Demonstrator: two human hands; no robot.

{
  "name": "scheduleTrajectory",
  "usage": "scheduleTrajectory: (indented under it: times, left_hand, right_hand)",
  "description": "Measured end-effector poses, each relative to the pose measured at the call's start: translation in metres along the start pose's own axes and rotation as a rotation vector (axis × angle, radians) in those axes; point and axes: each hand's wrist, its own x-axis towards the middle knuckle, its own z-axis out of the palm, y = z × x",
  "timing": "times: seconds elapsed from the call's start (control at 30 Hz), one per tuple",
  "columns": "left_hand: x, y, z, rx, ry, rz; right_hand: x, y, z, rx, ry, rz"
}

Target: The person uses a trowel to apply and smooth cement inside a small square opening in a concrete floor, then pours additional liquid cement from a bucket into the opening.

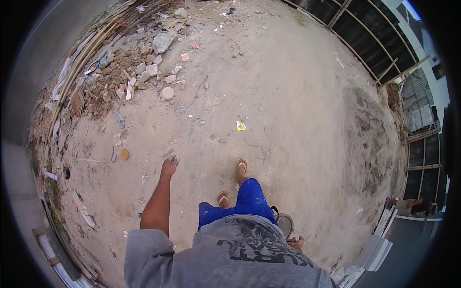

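My left hand (pixel 170 165) hangs out ahead of me over the sandy ground, its fingers loosely bent and nothing visible in them. At my right hip, beside my blue shorts, is a round grey bucket (pixel 285 223) with a dark handle or strap at its edge. My right hand (pixel 297 244) is closed at the near side of the bucket's rim; my shirt hides part of the hand and most of the bucket. What lies inside the bucket is too dim to make out.
A rubble heap (pixel 139 72) with broken bricks and stones lies far left, with long bamboo poles (pixel 72 79) along it. A plastic bottle (pixel 119 119) and yellow packet (pixel 241 125) lie on the dirt. A dark, pole-framed fence (pixel 365 36) runs along the far right.
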Motion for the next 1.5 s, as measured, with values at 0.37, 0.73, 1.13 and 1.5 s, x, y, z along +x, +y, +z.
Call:
scheduleTrajectory:
  times: [0.37,0.73,1.13,1.5]
  left_hand:
    - [0.166,0.112,-0.003,0.132,-0.175,-0.266]
    - [0.377,0.207,-0.009,-0.085,-0.126,-0.41]
    - [0.679,0.362,-0.068,-0.023,-0.001,-0.143]
    - [0.77,0.417,-0.116,-0.276,0.249,-0.217]
  right_hand:
    - [-0.033,0.013,0.288,0.034,0.012,0.112]
    - [-0.071,-0.003,0.571,0.074,-0.261,-0.014]
    - [-0.222,0.044,0.939,-0.145,-0.083,-0.115]
    - [-0.289,0.146,1.338,-0.523,-0.268,-0.147]
